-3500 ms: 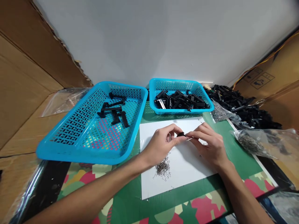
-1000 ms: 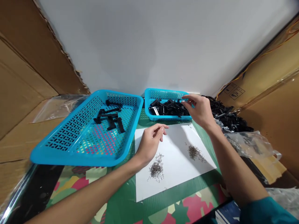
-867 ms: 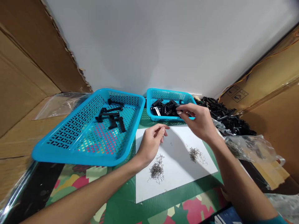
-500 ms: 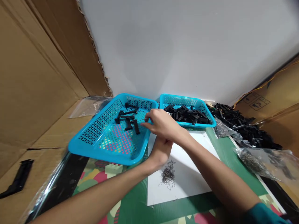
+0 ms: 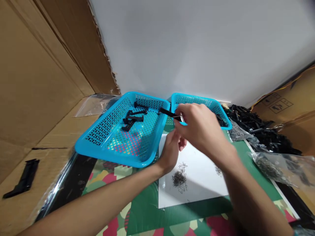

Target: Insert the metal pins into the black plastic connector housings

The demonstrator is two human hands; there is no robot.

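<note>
My right hand [image 5: 200, 126] is closed with thumb and fingers on one end of a long black plastic part [image 5: 167, 113]. The part points left, its far end over the rim of the left blue basket [image 5: 113, 159]. A thin pale sliver shows by the fingertips, too small to name. Just below, my left hand [image 5: 170, 151] has its fingers curled in close to the right thumb; what they hold, if anything, is hidden. Several similar black parts [image 5: 135, 118] lie in that basket. Under the hands, a pile of small metal springs or wires [image 5: 179, 178] rests on a white sheet [image 5: 197, 193].
A second blue basket [image 5: 227, 126] stands behind my right hand. Black parts [image 5: 265, 134] are heaped at the right, near plastic bags [image 5: 268, 168] of small metal pieces. One black part [image 5: 24, 178] lies on cardboard at left. A white wall [image 5: 157, 49] rises behind.
My right hand has moved right and a little up, and the black part now shows in its fingers. Fewer black parts are visible in the left basket. The left hand has dropped clear of the right wrist.
</note>
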